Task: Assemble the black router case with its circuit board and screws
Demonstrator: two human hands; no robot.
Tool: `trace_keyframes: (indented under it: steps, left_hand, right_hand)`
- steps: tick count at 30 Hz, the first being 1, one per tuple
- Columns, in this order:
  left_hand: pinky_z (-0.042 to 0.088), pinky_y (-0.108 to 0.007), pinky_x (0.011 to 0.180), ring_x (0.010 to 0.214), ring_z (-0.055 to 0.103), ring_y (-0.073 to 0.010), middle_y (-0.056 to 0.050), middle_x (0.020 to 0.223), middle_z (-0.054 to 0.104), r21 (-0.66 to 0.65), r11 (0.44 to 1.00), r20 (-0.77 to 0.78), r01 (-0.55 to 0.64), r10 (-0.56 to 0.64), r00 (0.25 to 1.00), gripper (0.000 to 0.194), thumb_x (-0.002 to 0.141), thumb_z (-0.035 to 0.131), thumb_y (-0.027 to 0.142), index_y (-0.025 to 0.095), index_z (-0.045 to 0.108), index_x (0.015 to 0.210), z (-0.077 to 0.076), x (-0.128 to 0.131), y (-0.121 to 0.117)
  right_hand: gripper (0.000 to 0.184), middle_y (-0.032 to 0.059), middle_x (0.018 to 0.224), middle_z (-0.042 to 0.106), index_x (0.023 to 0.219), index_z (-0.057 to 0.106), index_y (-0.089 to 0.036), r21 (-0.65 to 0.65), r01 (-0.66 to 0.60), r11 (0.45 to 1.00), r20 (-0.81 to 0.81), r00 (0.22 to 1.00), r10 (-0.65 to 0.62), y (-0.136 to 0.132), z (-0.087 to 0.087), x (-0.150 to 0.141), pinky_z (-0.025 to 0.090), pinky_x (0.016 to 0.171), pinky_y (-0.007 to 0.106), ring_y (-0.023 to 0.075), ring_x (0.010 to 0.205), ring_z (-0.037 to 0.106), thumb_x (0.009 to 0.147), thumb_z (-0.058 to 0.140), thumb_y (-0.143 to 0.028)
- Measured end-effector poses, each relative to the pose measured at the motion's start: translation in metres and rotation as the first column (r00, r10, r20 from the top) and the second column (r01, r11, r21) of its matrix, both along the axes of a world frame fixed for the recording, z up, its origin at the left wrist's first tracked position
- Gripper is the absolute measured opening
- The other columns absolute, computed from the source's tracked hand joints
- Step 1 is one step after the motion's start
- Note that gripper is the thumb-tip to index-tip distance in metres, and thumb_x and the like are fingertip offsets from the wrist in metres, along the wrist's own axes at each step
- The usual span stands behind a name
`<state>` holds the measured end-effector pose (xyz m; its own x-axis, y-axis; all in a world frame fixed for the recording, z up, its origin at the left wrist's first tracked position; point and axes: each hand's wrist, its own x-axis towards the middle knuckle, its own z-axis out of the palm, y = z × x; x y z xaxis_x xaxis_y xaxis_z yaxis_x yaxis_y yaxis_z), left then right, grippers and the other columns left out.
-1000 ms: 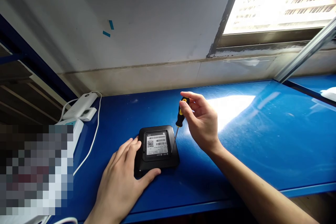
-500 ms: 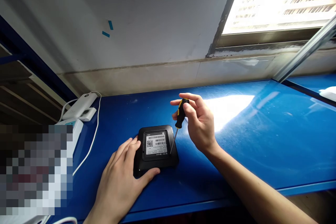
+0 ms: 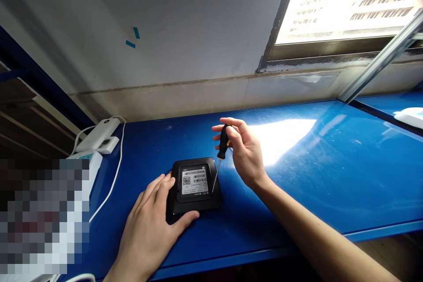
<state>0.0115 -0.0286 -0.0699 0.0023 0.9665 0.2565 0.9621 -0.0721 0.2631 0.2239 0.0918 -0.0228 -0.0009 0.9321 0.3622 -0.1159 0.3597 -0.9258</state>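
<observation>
A flat black square box [image 3: 197, 205], like a set-top box or router, lies with its labelled face up. Its white label [image 3: 194, 181] carries barcodes and a QR code. My left hand [image 3: 150, 220] grips the box along its left side, the thumb at the near edge and the fingers on the far left. Between the thumb and fingers of my right hand [image 3: 246, 152] is a screwdriver [image 3: 224, 143] with a black and yellow handle. The screwdriver leans to the right, its tip at the right edge of the recess around the label.
The blue table [image 3: 317, 185] runs to a wall, with sunlight on it below the window [image 3: 337, 4]. White power adapters [image 3: 99, 134] and a white cable [image 3: 115, 176] lie at the left, beside a blurred-out area. A metal post [image 3: 380, 59] rises at the right.
The screwdriver handle has turned in my right fingers: its yellow stripe has gone from the left side to the right. The whole view has shifted slightly; my left hand keeps its hold.
</observation>
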Motion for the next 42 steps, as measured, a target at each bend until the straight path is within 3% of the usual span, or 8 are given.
trace_keyframes:
  steps: [3, 6, 12, 18, 24, 30, 36, 42]
  left_hand:
    - [0.052, -0.054, 0.105, 0.134, 0.056, -0.0332, -0.008, 0.141, 0.064, -0.008, 1.0, 0.001, -0.004, 0.004, 1.0, 0.071, 0.083, 0.054, 0.076, 0.026, 0.052, 0.133, 0.0004, 0.0, 0.0001]
    - [0.052, -0.054, 0.105, 0.134, 0.056, -0.034, -0.008, 0.141, 0.064, -0.015, 1.0, 0.002, -0.013, 0.013, 1.0, 0.072, 0.081, 0.055, 0.077, 0.026, 0.053, 0.132, 0.0005, 0.0, 0.0005]
    - [0.052, -0.053, 0.105, 0.133, 0.057, -0.0342, -0.009, 0.14, 0.064, -0.007, 1.0, 0.007, -0.01, 0.01, 1.0, 0.071, 0.081, 0.055, 0.076, 0.026, 0.054, 0.132, -0.0004, 0.0003, 0.0013]
    - [0.052, -0.054, 0.105, 0.134, 0.056, -0.0339, -0.009, 0.141, 0.063, -0.006, 1.0, 0.0, -0.001, 0.001, 1.0, 0.071, 0.082, 0.054, 0.077, 0.026, 0.053, 0.132, -0.0008, -0.001, 0.0002]
    - [0.05, -0.054, 0.107, 0.135, 0.055, -0.034, -0.01, 0.142, 0.062, -0.024, 1.0, 0.001, -0.001, 0.001, 1.0, 0.07, 0.083, 0.054, 0.075, 0.026, 0.051, 0.133, -0.0001, -0.0009, -0.0002]
    - [0.05, -0.055, 0.107, 0.136, 0.054, -0.0341, -0.01, 0.143, 0.061, -0.036, 0.999, 0.009, -0.012, 0.013, 1.0, 0.071, 0.083, 0.055, 0.076, 0.027, 0.051, 0.133, -0.0003, 0.0001, -0.0003]
    - [0.049, -0.054, 0.108, 0.136, 0.054, -0.034, -0.01, 0.143, 0.062, -0.034, 0.999, 0.014, -0.007, 0.007, 1.0, 0.072, 0.082, 0.055, 0.076, 0.026, 0.052, 0.133, -0.0003, -0.0008, -0.0003]
    - [0.05, -0.054, 0.106, 0.135, 0.055, -0.0341, -0.01, 0.142, 0.062, -0.016, 1.0, 0.01, 0.0, 0.0, 1.0, 0.07, 0.083, 0.055, 0.076, 0.026, 0.052, 0.132, 0.0007, -0.0001, 0.0003]
  right_hand:
    - [0.032, 0.0005, 0.091, 0.068, 0.108, 0.064, -0.025, -0.005, 0.034, 0.999, 0.021, 0.999, -0.034, 0.0003, 0.0003, -0.0019, 0.058, 0.06, 0.027, 0.0156, 0.077, 0.066, 0.085, 0.074, -0.045]
    - [0.029, -0.0021, 0.08, 0.064, 0.108, 0.065, -0.025, 0.002, 0.078, 0.997, 0.059, 0.995, -0.078, 0.0009, 0.0004, -0.0023, 0.056, 0.06, 0.027, 0.0141, 0.072, 0.063, 0.084, 0.075, -0.04]
    - [0.027, 0.0054, 0.105, 0.073, 0.11, 0.061, -0.023, -0.019, 0.01, 1.0, -0.022, 1.0, -0.011, 0.0002, 0.0005, -0.0008, 0.061, 0.064, 0.032, 0.0169, 0.08, 0.07, 0.095, 0.056, -0.045]
    - [0.028, -0.0007, 0.081, 0.067, 0.108, 0.068, -0.022, 0.007, 0.126, 0.992, 0.089, 0.988, -0.126, 0.0013, 0.0013, -0.0006, 0.057, 0.066, 0.028, 0.0149, 0.075, 0.067, 0.087, 0.071, -0.041]
    - [0.03, 0.0057, 0.105, 0.074, 0.112, 0.062, -0.022, -0.05, 0.011, 0.999, -0.01, 1.0, -0.012, -0.0006, 0.002, -0.0003, 0.061, 0.064, 0.032, 0.0175, 0.08, 0.072, 0.097, 0.052, -0.046]
    - [0.031, 0.0007, 0.084, 0.069, 0.11, 0.069, -0.022, 0.01, 0.104, 0.995, 0.101, 0.989, -0.105, 0.0002, 0.0041, 0.0004, 0.057, 0.064, 0.029, 0.016, 0.075, 0.068, 0.088, 0.07, -0.044]
    - [0.031, 0.0063, 0.102, 0.075, 0.112, 0.063, -0.022, -0.029, 0.029, 0.999, 0.01, 1.0, -0.028, -0.002, 0.0034, 0.0007, 0.06, 0.066, 0.032, 0.0185, 0.08, 0.073, 0.097, 0.053, -0.047]
    - [0.032, -0.0027, 0.075, 0.061, 0.109, 0.07, -0.022, 0.04, 0.126, 0.991, 0.084, 0.988, -0.129, -0.0014, 0.0028, -0.0009, 0.055, 0.057, 0.025, 0.0136, 0.07, 0.065, 0.085, 0.074, -0.043]
